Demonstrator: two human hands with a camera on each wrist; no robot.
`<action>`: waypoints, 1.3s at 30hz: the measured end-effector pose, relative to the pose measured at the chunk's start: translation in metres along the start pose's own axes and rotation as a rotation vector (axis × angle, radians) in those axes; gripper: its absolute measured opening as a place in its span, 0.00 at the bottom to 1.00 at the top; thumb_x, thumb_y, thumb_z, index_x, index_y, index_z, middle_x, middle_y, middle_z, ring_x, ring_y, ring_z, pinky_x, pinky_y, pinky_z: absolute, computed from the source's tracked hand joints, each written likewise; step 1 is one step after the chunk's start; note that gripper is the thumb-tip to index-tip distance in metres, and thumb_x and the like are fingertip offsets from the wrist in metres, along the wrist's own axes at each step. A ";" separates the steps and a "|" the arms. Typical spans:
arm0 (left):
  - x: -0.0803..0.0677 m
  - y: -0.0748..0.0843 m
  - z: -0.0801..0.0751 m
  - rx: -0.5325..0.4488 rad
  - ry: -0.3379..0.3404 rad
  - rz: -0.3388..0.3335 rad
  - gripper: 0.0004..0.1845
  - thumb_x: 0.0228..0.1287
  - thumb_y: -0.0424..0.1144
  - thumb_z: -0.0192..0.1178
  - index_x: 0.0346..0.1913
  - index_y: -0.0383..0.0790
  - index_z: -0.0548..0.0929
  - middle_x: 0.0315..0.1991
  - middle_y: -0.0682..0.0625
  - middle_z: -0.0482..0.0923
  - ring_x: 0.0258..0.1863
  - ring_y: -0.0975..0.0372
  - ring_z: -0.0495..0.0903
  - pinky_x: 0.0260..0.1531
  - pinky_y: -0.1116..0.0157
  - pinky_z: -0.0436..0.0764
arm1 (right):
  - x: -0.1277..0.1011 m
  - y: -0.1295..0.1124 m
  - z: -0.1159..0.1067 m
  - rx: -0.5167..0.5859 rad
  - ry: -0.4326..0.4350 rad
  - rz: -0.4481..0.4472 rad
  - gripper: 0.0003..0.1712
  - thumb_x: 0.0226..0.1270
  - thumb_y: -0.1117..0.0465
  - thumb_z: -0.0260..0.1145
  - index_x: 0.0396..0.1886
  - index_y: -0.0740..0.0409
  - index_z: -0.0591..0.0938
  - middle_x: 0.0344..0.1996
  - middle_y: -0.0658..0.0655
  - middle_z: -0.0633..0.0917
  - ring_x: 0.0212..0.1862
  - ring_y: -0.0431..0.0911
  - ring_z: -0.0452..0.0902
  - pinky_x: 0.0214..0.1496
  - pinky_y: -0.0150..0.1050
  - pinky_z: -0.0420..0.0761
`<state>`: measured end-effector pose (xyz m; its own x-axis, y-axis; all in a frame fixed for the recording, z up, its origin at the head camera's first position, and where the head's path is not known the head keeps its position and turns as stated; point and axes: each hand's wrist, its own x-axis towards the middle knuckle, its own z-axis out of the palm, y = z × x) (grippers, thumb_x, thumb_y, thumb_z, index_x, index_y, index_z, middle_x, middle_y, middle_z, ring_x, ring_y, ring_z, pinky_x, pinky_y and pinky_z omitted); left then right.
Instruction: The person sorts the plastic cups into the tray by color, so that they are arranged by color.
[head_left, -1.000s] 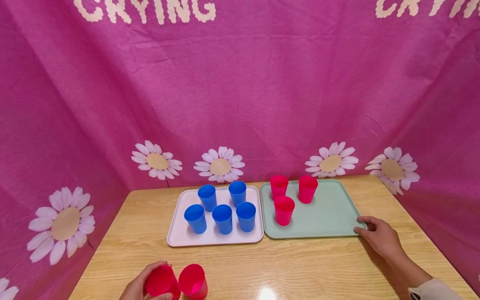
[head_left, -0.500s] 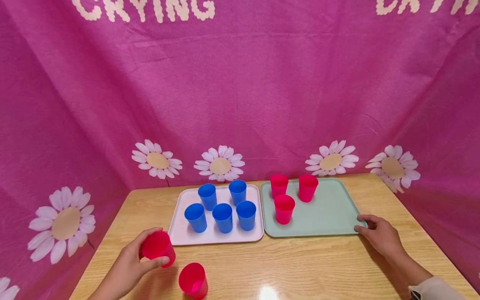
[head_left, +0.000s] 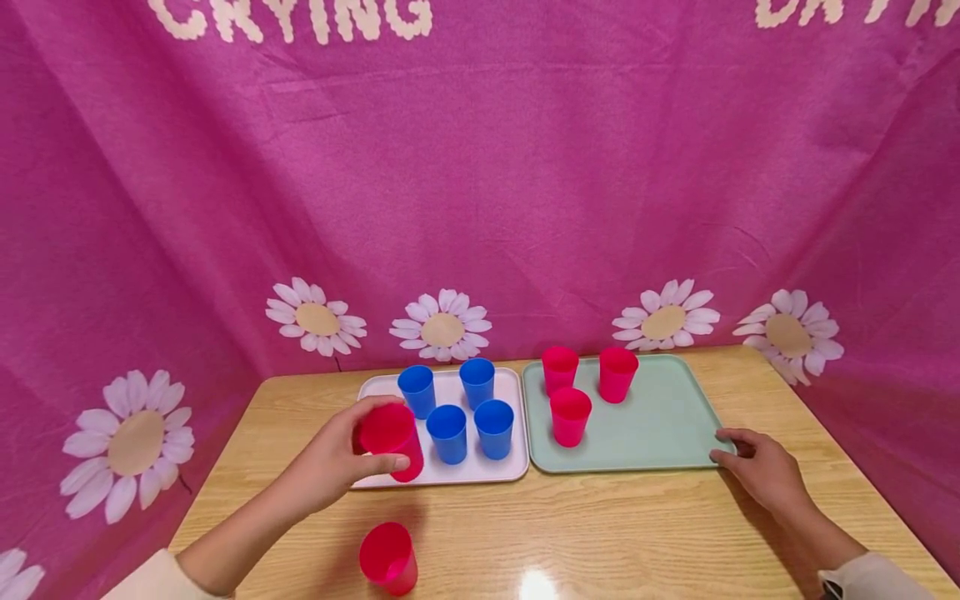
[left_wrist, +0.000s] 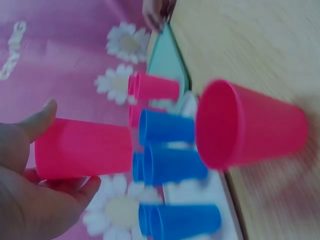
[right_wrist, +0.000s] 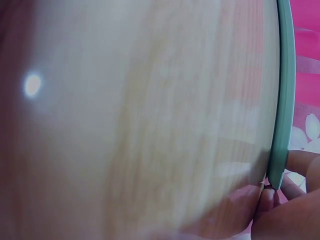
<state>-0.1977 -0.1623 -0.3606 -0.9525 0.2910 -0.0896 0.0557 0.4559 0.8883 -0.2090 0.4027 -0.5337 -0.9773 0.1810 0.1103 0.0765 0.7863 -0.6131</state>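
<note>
My left hand (head_left: 330, 458) grips a red plastic cup (head_left: 392, 442), thumb on the near side and fingers round the far side. In the head view this cup overlaps the left part of the pale pink-white tray (head_left: 480, 475) and hides one blue cup there. The left wrist view shows the held cup (left_wrist: 85, 150) raised, with its side exposed. Another red cup (head_left: 388, 560) stands upright on the table in front of that tray. My right hand (head_left: 765, 475) pinches the near right corner of the green tray (head_left: 645, 442) between thumb and fingers.
Several blue cups (head_left: 447, 435) stand upright on the pale tray. Three red cups (head_left: 570, 418) stand on the left part of the green tray. The trays lie side by side on the wooden table (head_left: 600, 533), before a pink flowered cloth (head_left: 480, 183).
My left hand has lifted the red cup from beside the other one at the front and carried it forward and right, over the pale tray. The right hand stays at the green tray's corner.
</note>
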 end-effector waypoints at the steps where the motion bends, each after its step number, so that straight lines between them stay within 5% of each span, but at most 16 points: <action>1: 0.004 0.005 0.005 -0.002 -0.021 0.004 0.40 0.56 0.37 0.79 0.71 0.41 0.72 0.59 0.41 0.77 0.56 0.49 0.78 0.43 0.55 0.88 | 0.000 0.000 0.000 0.000 0.003 -0.003 0.24 0.66 0.59 0.73 0.55 0.71 0.83 0.48 0.74 0.85 0.46 0.59 0.80 0.44 0.48 0.75; 9: 0.033 0.037 0.054 -0.018 -0.162 0.076 0.38 0.56 0.37 0.78 0.69 0.41 0.74 0.56 0.44 0.80 0.57 0.51 0.78 0.44 0.56 0.87 | 0.000 0.001 0.001 0.007 0.008 -0.002 0.24 0.66 0.59 0.74 0.55 0.71 0.83 0.49 0.75 0.84 0.48 0.60 0.80 0.45 0.48 0.75; 26: 0.077 0.064 0.165 -0.054 -0.306 0.023 0.37 0.55 0.34 0.79 0.68 0.49 0.75 0.52 0.52 0.79 0.54 0.59 0.77 0.41 0.57 0.87 | -0.001 -0.002 -0.001 0.003 -0.022 0.017 0.25 0.68 0.58 0.72 0.57 0.72 0.82 0.49 0.75 0.84 0.48 0.63 0.80 0.45 0.50 0.75; 39: 0.109 0.069 0.239 0.047 -0.206 -0.007 0.36 0.53 0.37 0.80 0.65 0.56 0.77 0.49 0.58 0.78 0.51 0.64 0.75 0.38 0.66 0.85 | 0.002 0.002 0.000 -0.007 -0.019 0.015 0.26 0.68 0.56 0.73 0.57 0.71 0.82 0.51 0.74 0.84 0.48 0.59 0.79 0.45 0.48 0.75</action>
<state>-0.2263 0.1017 -0.4164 -0.8720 0.4511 -0.1900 0.0677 0.4955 0.8660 -0.2111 0.4049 -0.5349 -0.9797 0.1813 0.0860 0.0924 0.7880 -0.6087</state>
